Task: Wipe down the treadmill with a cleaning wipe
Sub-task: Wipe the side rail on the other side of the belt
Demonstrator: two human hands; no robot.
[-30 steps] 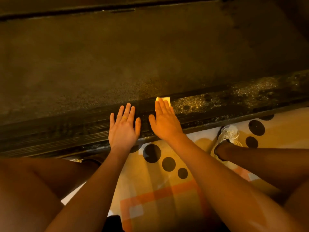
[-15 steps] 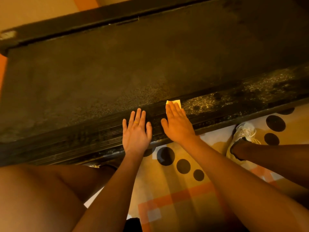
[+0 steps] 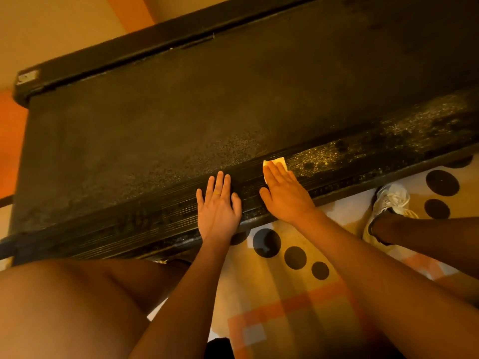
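the treadmill (image 3: 160,120) lies dark across the upper and middle part of the frame. near the centre, the right hand (image 3: 285,195) presses flat, with straight fingers, on a small pale wipe (image 3: 277,161) on the near side rail (image 3: 363,161); only the far edge of the wipe shows past the fingertips. the left hand (image 3: 217,208) rests flat on the same rail just to the left, fingers straight, holding nothing. a white shoe (image 3: 388,203) stands on the patterned mat (image 3: 285,294) at the right.
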